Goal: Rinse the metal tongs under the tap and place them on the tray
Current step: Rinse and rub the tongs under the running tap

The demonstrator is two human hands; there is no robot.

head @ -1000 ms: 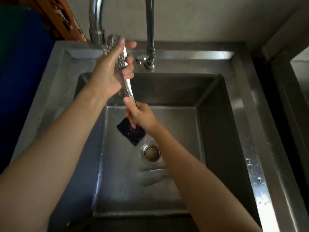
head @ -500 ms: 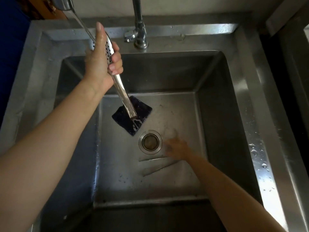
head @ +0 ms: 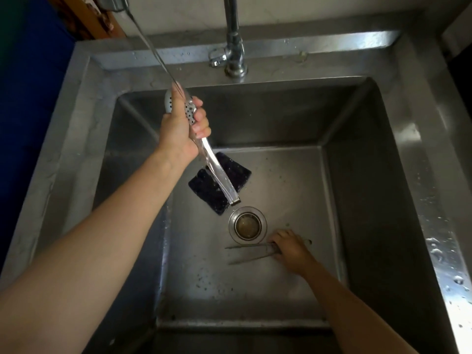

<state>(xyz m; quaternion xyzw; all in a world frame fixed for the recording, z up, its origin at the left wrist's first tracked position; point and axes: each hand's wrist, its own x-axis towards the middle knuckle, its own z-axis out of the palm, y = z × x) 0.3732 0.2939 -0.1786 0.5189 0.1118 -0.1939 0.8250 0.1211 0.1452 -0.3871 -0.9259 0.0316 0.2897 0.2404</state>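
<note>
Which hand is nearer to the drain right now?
Right. The right hand is down beside the drain, on the thin tongs. The left hand is raised toward the back, holding the tongs under the water.

I log a steel sink (head: 332, 70): dark scouring pad (head: 207, 190) just up-left of the drain (head: 247, 224), thin metal tongs (head: 250, 259) lying just below it.

The tongs (head: 219, 175) are gleaming as polished metal, the thin tweezers (head: 247, 246) are showing duller metal, the sink (head: 378, 200) is showing matt brushed steel, the sponge (head: 209, 192) is looking rough.
</note>
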